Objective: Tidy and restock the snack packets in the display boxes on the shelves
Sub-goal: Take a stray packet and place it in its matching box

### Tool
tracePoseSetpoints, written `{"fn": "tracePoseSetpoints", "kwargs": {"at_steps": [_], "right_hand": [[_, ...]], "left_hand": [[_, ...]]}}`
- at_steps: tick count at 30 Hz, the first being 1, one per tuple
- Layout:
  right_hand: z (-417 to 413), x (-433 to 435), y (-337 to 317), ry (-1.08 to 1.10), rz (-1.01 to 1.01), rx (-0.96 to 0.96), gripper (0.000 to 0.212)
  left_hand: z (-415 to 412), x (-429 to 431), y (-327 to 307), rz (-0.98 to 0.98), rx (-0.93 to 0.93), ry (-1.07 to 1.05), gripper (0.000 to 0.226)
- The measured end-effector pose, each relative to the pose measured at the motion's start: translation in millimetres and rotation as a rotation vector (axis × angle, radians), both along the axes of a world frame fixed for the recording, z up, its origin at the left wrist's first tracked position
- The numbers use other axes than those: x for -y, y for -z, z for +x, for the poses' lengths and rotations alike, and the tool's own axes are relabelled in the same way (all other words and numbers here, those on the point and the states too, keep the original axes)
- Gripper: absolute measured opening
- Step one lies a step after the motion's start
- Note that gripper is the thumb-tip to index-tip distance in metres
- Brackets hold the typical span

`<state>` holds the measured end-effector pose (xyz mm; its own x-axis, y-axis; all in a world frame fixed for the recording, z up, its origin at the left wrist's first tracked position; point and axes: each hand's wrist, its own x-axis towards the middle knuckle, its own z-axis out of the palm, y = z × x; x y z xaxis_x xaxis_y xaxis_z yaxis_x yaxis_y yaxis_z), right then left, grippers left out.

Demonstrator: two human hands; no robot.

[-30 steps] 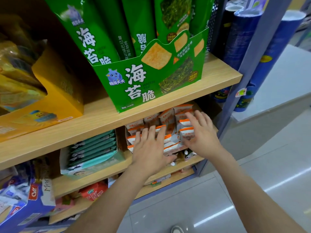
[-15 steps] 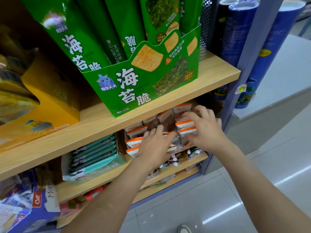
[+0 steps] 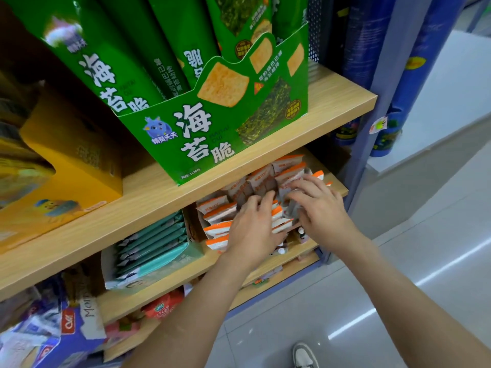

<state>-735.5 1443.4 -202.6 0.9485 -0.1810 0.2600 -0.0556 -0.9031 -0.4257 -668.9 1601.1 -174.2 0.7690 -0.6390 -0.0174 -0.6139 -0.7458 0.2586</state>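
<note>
Several orange-and-white snack packets (image 3: 220, 216) stand in rows inside a cardboard display box (image 3: 192, 225) on the second shelf (image 3: 305, 248). My left hand (image 3: 252, 232) lies on the front rows, its fingertips bent over the packet tops. Just to its right, my right hand (image 3: 322, 211) has its fingers spread and curled into the right-hand rows, thumb underneath, gripping some packets. Both hands hide the middle of the box.
A big green seaweed-crisp box (image 3: 212, 134) and a yellow box (image 3: 74, 160) stand on the top shelf (image 3: 342, 102). A teal packet box (image 3: 151, 256) sits left of the orange packets. Lower shelves hold more snacks. Blue tubes (image 3: 414, 83) stand right; my shoe (image 3: 304, 354) is on the tiled floor.
Both hands have moved deeper into the orange packet box. The right hand went from lying flat on the packets to curling into the right rows. The view has shifted closer.
</note>
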Motion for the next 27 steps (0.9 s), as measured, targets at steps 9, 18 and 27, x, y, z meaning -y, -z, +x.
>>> {"fn": "tracePoseSetpoints", "kwargs": {"at_steps": [9, 18, 27], "right_hand": [[-20, -44, 0, -0.112, 0.058, 0.011, 0.079], [-11, -43, 16, -0.063, -0.084, 0.062, 0.067], [-11, -37, 15, -0.049, -0.080, 0.045, 0.069]], "left_hand": [[12, 4, -28, -0.102, -0.532, -0.028, 0.087], [34, 25, -36, 0.016, -0.392, -0.310, 0.035], [35, 5, -45, 0.145, -0.224, -0.213, 0.028]]}}
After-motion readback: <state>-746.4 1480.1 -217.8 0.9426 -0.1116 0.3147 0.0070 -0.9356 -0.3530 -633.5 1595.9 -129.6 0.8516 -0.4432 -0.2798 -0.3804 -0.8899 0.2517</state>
